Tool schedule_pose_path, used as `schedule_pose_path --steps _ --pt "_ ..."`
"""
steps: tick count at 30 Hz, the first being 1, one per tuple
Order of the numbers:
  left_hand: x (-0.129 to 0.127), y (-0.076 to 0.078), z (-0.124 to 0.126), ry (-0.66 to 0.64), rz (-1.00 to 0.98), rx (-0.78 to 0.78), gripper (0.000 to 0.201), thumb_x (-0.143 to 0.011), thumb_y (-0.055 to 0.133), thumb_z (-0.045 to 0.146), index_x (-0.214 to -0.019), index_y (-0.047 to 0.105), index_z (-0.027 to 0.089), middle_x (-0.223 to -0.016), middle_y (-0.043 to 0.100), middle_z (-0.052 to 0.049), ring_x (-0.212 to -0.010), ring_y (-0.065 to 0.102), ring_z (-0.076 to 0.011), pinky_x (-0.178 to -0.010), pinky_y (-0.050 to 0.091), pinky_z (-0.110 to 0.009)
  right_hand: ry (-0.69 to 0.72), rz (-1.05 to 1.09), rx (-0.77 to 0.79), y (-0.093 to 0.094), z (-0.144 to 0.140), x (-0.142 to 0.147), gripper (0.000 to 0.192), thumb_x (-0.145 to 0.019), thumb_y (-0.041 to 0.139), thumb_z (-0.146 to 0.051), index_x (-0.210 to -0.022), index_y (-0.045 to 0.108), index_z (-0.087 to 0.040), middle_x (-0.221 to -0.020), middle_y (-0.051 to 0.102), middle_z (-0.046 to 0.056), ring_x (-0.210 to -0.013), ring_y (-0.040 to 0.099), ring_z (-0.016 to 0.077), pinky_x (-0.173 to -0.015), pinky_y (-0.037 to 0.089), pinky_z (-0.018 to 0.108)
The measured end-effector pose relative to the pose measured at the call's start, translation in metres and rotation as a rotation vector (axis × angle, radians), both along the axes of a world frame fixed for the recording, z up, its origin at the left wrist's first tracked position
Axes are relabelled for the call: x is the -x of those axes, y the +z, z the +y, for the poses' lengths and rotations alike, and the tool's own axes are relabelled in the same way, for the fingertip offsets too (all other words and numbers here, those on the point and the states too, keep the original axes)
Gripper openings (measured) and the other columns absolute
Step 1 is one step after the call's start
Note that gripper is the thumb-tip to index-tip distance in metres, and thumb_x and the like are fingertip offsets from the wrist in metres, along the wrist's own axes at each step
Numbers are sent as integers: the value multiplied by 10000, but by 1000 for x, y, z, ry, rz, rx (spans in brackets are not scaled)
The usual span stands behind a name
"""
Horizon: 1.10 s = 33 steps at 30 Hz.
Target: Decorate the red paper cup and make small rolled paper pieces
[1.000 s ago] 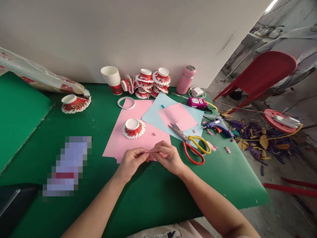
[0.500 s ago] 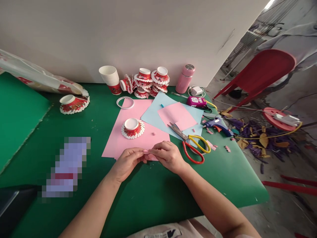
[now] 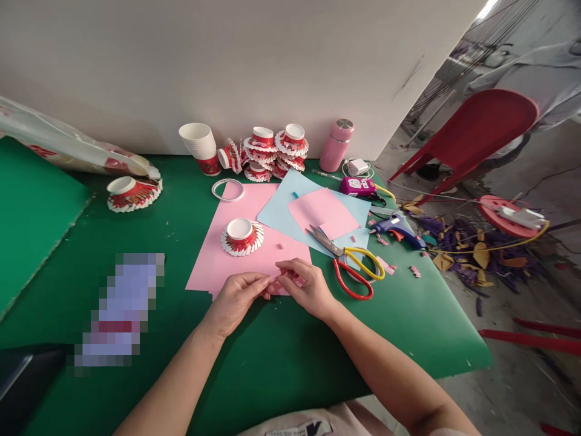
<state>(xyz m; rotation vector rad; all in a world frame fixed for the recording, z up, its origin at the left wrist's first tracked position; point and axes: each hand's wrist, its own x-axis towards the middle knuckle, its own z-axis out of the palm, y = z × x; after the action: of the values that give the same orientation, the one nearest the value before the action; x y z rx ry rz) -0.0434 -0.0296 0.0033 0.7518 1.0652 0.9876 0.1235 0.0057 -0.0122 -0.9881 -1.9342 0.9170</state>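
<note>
A green table [image 3: 281,357] fills most of the frame. At its upper middle, against the white wall, stand a stack of cups [image 3: 200,143], a cluster of cut cups [image 3: 267,154] with fanned rims, and a pink bottle [image 3: 336,145]. One more fanned cup [image 3: 131,192] sits at the left, just below a plastic bag [image 3: 68,148]. A tape ring [image 3: 227,189] lies at the top edge of the large pink sheet [image 3: 236,254], and another fanned cup [image 3: 242,235] stands on that sheet. To the right, a blue sheet [image 3: 285,209] overlaps it and carries a smaller pink square [image 3: 323,212]. Scissors [image 3: 349,263] with yellow and red handles lie just right of the hands, their blades on the blue sheet. A glue gun [image 3: 397,229] and a magenta gadget [image 3: 359,186] lie farther right; a red chair [image 3: 476,133] stands off the table at the upper right.

Nothing stands between the hands and their work. The left hand [image 3: 238,300] and right hand [image 3: 305,287] meet at the lower middle, over the near edge of the large pink sheet. Both pinch a small pink strip [image 3: 273,280] between thumb and fingertips, the strip bridging the two hands just above the sheet.
</note>
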Motion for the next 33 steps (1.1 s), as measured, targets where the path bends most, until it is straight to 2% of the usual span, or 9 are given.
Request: schedule_pose_path --steps 3,5,8,11,15,19,23,27,33 --pt "1 -2 -1 -31 43 -40 209 -765 649 304 -860 735 139 -810 701 -80 -744 565 -160 -688 449 -287 -20 100 192 1 -1 2 116 -804 565 -256 -815 624 -156 -715 651 35 -592 587 118 -540 486 229" --pt "1 -3 -1 -45 66 -68 226 -782 630 305 -900 729 141 -822 700 -79 -754 566 -164 -697 450 -291 12 225 337 1 -2 3 145 -796 577 -300 -758 587 -160 -690 650 25 -593 607 123 -561 508 240" --pt "1 -5 -2 -66 87 -96 237 -798 609 307 -920 726 142 -828 701 -80 -759 570 -169 -696 454 -292 94 402 592 1 -3 5 225 -771 615 -388 -758 550 -173 -686 655 14 -620 649 147 -628 545 284" --pt "1 -4 -1 -72 113 -119 237 -801 602 309 -921 725 145 -831 703 -78 -754 579 -169 -693 470 -290 132 477 706 3 -3 5 266 -753 639 -423 -763 542 -175 -684 652 9 -656 666 163 -677 552 312" --pt "-2 1 -2 -42 219 -177 251 -798 594 333 -916 719 150 -821 700 -71 -788 619 -194 -728 514 -316 148 425 673 7 -3 3 271 -768 623 -424 -813 583 -161 -742 662 23 -694 651 149 -662 538 279" --pt "-5 4 -4 23 470 -398 208 -812 559 307 -864 714 176 -842 687 -64 -787 633 -186 -712 531 -284 96 376 578 6 -2 3 271 -774 615 -425 -815 605 -157 -738 647 20 -641 598 113 -576 494 222" --pt "-7 1 -6 61 633 -577 189 -826 523 238 -884 696 188 -859 684 -62 -800 641 -175 -713 534 -261 45 371 520 0 -1 4 279 -765 622 -432 -821 625 -159 -724 635 21 -588 549 96 -524 452 207" --pt "-7 -1 -7 75 738 -665 193 -817 526 217 -932 679 192 -870 684 -63 -805 641 -173 -690 541 -258 30 381 490 -5 -2 4 300 -763 625 -444 -866 642 -163 -755 650 37 -604 563 106 -536 457 219" --pt "-8 -1 -6 160 905 -803 175 -802 545 229 -896 691 200 -822 702 -64 -778 646 -186 -710 540 -293 30 386 469 -5 -4 6 321 -754 630 -467 -873 653 -169 -776 669 47 -658 595 129 -579 485 242"
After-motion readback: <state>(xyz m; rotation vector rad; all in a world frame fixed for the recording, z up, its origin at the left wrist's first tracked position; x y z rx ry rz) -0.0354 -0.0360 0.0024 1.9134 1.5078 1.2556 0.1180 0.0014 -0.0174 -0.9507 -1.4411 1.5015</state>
